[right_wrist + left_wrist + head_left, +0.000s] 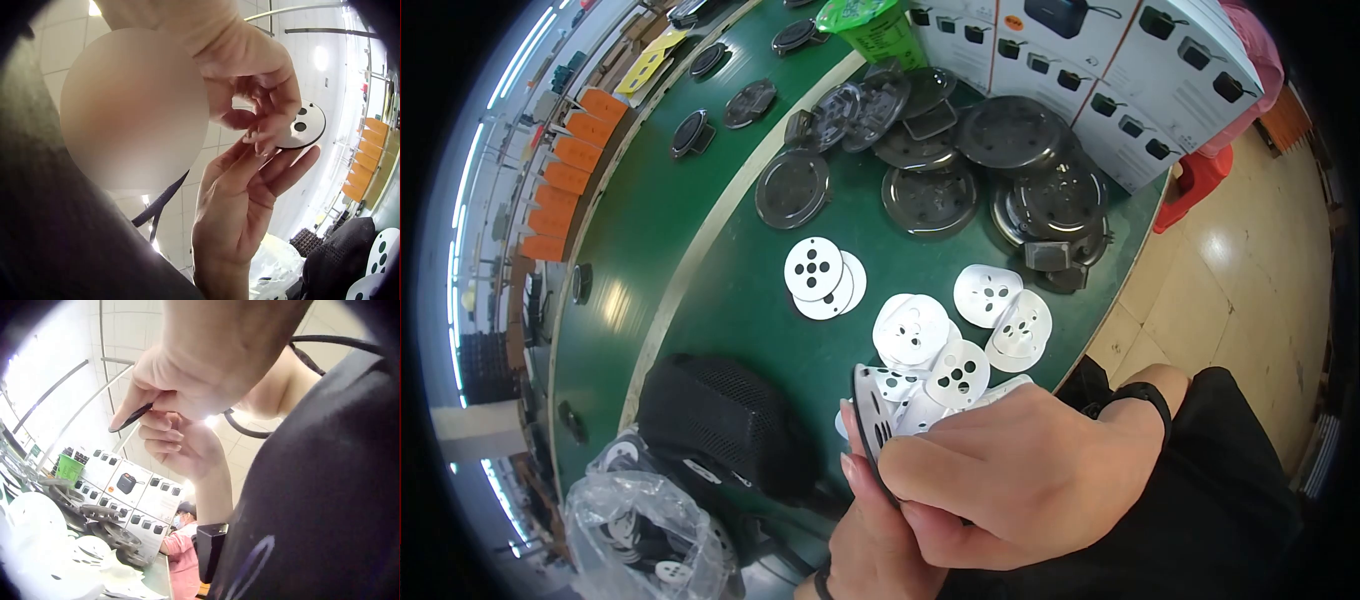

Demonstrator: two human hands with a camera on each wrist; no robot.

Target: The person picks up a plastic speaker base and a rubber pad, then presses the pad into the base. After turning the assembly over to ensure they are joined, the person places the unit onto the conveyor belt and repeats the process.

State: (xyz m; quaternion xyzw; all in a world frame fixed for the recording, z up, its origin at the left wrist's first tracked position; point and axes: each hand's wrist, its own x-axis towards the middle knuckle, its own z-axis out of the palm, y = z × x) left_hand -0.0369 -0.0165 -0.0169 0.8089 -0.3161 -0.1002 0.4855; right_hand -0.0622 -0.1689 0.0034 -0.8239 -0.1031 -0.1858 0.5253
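Both hands meet at a thin round disc (874, 412) with a white face, dark rim and holes, tilted on edge in the head view. My left hand (882, 545) holds it from below, straight fingers along its back, as the right wrist view shows. My right hand (1035, 475) has its fingers curled at the near edge of the disc (307, 128), fingertips pinching there and partly hidden. Beneath the hands, loose white discs with holes (958, 374) lie in a heap on the green table (730, 300). More white discs (812, 268) are stacked to the left.
Dark round parts (1010, 133) are piled at the back, before printed boxes (1040, 70) and a green cup (875, 30). A black mesh-covered thing (725, 420) and a clear plastic bag (640, 530) sit at left. Past the table's right edge is tiled floor (1230, 250).
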